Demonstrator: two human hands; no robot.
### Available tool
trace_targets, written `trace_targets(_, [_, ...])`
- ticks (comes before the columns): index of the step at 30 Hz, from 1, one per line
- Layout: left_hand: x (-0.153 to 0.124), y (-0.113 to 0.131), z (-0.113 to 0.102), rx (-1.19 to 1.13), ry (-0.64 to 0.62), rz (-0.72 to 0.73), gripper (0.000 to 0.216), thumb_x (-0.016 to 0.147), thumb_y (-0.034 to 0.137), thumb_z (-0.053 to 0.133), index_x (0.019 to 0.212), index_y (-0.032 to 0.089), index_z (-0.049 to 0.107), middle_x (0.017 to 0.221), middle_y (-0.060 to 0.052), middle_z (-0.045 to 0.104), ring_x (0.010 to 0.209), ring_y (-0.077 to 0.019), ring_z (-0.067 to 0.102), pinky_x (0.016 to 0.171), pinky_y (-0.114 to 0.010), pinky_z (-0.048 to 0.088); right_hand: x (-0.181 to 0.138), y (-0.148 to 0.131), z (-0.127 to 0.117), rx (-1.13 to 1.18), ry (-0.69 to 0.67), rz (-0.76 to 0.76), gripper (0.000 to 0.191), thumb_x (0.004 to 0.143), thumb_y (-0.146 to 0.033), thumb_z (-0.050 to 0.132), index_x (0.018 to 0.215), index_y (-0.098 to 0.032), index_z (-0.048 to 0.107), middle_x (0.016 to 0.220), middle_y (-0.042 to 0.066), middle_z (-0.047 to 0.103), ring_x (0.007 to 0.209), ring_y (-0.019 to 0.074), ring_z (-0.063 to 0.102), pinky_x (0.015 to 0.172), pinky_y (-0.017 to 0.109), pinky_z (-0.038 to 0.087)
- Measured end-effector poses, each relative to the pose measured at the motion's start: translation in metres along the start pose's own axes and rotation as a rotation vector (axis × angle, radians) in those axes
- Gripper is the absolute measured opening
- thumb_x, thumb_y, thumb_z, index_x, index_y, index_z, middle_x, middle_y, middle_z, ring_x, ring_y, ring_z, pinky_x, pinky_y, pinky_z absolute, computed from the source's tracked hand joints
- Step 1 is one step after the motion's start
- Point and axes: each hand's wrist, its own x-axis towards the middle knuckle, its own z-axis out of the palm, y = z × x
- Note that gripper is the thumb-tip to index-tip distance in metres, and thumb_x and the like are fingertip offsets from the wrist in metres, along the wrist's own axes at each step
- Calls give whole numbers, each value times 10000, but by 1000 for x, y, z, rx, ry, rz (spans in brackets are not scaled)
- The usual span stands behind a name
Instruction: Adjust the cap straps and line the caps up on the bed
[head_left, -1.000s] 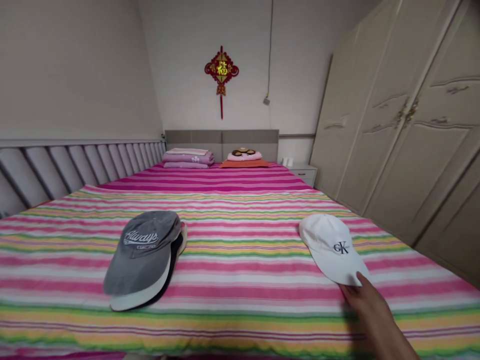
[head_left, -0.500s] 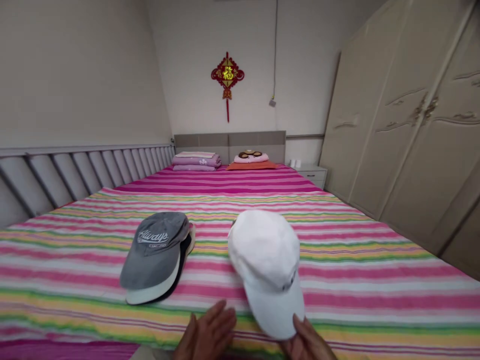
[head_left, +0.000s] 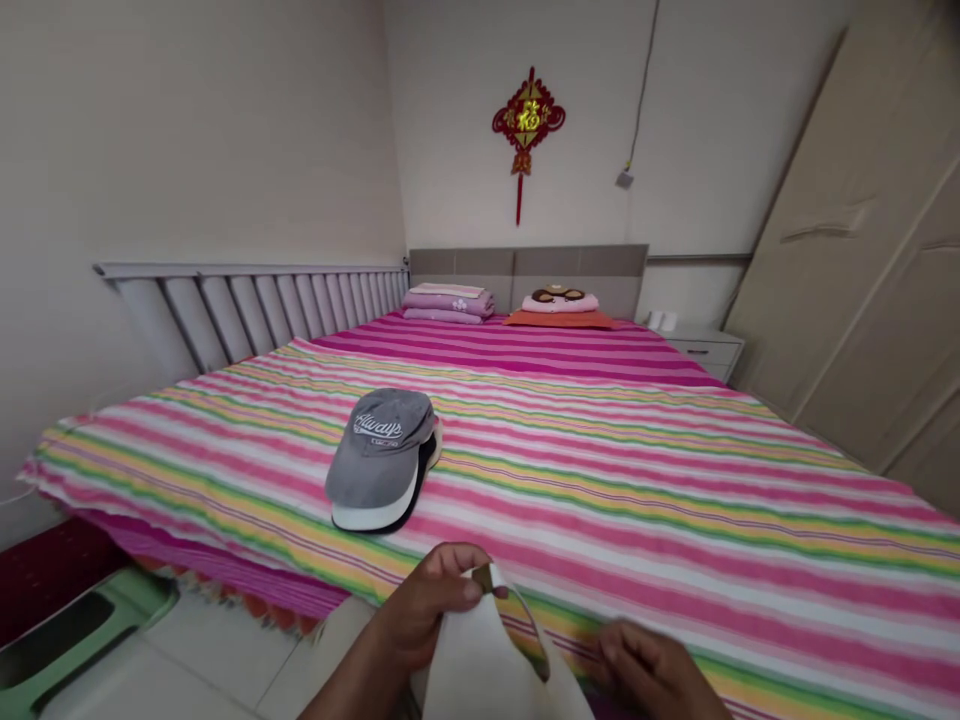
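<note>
My left hand pinches a white baseball cap at its back strap, beside a brass-coloured buckle. The cap's back opening points up, and its lower part runs out of the picture. Just right of the cap, my right hand is curled closed, slightly blurred, with nothing visible in its fingers. Farther off on the bed lies a grey cap with white "Always" lettering. It sits on top of other caps, whose white and black brims show beneath it.
A striped sheet covers the bed. Folded purple bedding and an orange pillow are by the headboard. A radiator lines the left wall. A green stool stands lower left; a wardrobe is at right.
The white cap has come off the bed, closer to me, and turned strap side up. My left hand has gone from open to gripping the strap; my right hand is off the brim. The view swung left.
</note>
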Motion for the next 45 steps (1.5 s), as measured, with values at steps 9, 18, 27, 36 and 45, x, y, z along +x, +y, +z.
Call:
trace_targets(9, [-5,5,7,-70,-228,-149,428,463,194,650,849,10,662,707,-120,666,626,-175,594,597,-238,424,19,-70,48,244,-275,-24,315,758,-466,519,789,-162,597,681,31,577,644,153,533,588,245,397])
trace_targets(18, [2,-9,-4,-45,-190,-148,363,534,233,666,831,24,679,673,-98,666,559,-140,573,541,-216,400,26,-54,56,729,-314,198,312,712,-332,631,576,-181,395,425,-86,315,390,43,243,396,181,172])
trace_targets(27, [15,-21,-4,1,-18,-150,149,550,180,664,653,74,687,560,-68,635,474,-112,534,488,-207,366,38,-47,62,835,-250,288,327,657,-335,670,555,-190,395,381,-103,288,329,32,224,352,167,165])
trace_targets(36, [27,-33,-17,5,85,-84,294,390,275,789,525,133,571,434,37,524,362,-43,396,378,-172,225,41,-39,61,641,-300,283,305,661,-343,674,525,-152,478,387,-68,377,357,39,257,370,193,155])
trace_targets(45, [38,-23,-32,-15,97,164,401,495,480,723,527,137,516,465,2,528,407,-84,457,434,-214,305,62,-38,30,875,25,206,269,705,-300,643,583,-188,431,454,-95,345,388,48,225,415,191,284])
